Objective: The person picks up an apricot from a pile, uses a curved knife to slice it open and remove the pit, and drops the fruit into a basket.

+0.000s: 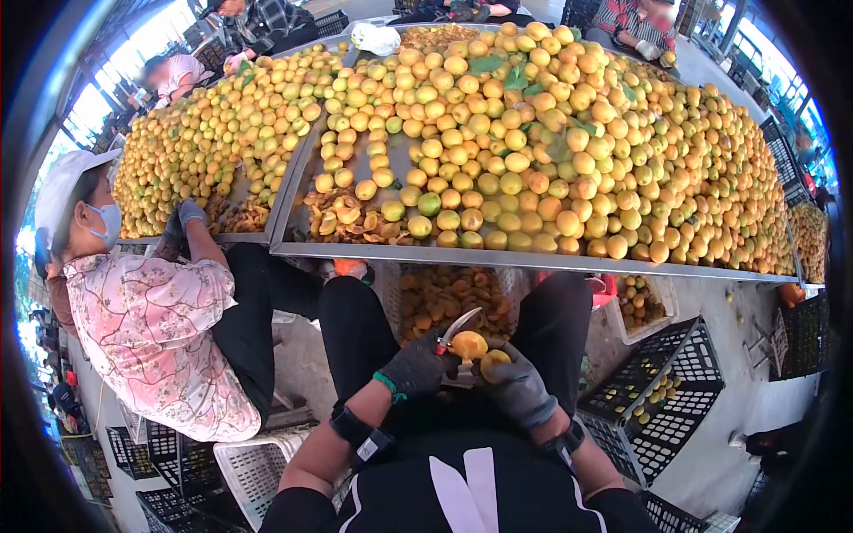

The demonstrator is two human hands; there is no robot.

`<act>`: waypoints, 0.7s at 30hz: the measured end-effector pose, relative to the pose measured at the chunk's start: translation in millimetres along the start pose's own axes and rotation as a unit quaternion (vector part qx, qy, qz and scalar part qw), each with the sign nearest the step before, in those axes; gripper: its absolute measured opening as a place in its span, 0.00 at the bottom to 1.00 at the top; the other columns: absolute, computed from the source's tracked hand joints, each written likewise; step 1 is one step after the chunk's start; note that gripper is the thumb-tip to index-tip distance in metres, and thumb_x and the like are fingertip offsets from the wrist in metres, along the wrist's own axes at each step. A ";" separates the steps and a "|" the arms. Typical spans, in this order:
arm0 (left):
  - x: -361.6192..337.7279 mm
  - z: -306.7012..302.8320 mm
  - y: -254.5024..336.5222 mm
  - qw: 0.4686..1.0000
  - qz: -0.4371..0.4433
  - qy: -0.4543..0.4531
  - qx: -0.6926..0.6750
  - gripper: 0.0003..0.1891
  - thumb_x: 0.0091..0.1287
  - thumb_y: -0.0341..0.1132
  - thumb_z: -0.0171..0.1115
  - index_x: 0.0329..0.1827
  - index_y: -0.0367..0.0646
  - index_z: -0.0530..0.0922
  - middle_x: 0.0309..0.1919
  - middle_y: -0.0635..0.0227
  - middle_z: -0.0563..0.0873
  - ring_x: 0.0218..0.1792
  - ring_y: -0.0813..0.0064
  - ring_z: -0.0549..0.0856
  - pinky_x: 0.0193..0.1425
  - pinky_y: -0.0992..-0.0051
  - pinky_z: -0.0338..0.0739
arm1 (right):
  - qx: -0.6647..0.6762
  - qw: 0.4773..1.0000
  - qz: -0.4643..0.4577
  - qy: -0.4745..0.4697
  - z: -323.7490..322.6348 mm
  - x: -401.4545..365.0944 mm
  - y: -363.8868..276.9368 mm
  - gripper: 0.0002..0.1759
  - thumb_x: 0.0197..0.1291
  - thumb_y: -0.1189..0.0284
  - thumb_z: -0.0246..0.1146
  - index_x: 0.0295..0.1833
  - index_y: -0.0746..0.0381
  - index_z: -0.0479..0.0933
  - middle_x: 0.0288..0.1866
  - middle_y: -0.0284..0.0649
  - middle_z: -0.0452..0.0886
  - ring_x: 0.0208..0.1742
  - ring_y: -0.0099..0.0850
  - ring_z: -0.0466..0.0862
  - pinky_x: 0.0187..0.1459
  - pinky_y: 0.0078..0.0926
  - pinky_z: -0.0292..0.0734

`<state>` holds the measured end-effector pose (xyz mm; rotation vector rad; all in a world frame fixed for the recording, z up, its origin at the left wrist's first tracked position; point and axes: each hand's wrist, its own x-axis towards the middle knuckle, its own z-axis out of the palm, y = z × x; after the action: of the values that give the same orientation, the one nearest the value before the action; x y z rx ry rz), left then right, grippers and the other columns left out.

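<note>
In a dark glove, my left hand (414,364) is closed on a knife (460,325) with a red handle and a curved blade pointing up and right. A piece of yellow-orange fruit (469,345) lies against its fingertips. My right hand (519,387), in a grey glove, holds another fruit piece (494,361) between its fingers. The two hands are close together over my lap. Below and beyond them, between my knees, a light-coloured basket (518,293) holds cut fruit pieces (449,302).
A metal table (533,261) heaped with yellow fruit (569,151) spans the front. Cut pieces lie near its edge. A masked co-worker (151,311) sits at the left. Black crates (675,417) stand at the right, a white crate (253,471) at lower left.
</note>
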<state>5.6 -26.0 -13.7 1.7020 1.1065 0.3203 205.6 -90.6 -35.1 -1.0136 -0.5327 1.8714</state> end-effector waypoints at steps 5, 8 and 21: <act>5.7 -14.6 21.3 0.989 -0.141 0.015 -0.031 0.16 0.62 0.34 0.66 0.51 0.40 0.78 0.29 0.61 0.84 0.30 0.70 0.84 0.35 0.70 0.77 | -0.107 0.987 -0.105 0.056 -40.3 30.1 43.1 0.21 0.64 0.75 0.60 0.62 0.60 0.71 0.51 0.39 0.79 0.51 0.33 0.82 0.53 0.31 0.80; 9.7 -10.2 8.4 0.984 -0.132 0.033 -0.117 0.16 0.64 0.35 0.67 0.53 0.41 0.79 0.28 0.66 0.84 0.25 0.76 0.81 0.29 0.74 0.75 | -0.106 0.984 -0.119 0.082 -24.9 33.1 32.9 0.20 0.65 0.74 0.59 0.62 0.57 0.72 0.52 0.38 0.80 0.52 0.32 0.82 0.50 0.29 0.81; 20.5 -10.8 -2.3 0.950 -0.145 -0.005 -0.277 0.17 0.67 0.34 0.64 0.57 0.41 0.75 0.29 0.69 0.81 0.26 0.81 0.78 0.27 0.78 0.73 | -0.057 0.998 -0.033 -0.007 -4.3 13.3 13.2 0.25 0.70 0.65 0.54 0.69 0.62 0.67 0.61 0.43 0.76 0.57 0.38 0.80 0.56 0.30 0.78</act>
<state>8.2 -3.1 -17.0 1.0308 1.1122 0.3913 199.2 -85.7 -52.5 -1.0449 -0.6791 1.8083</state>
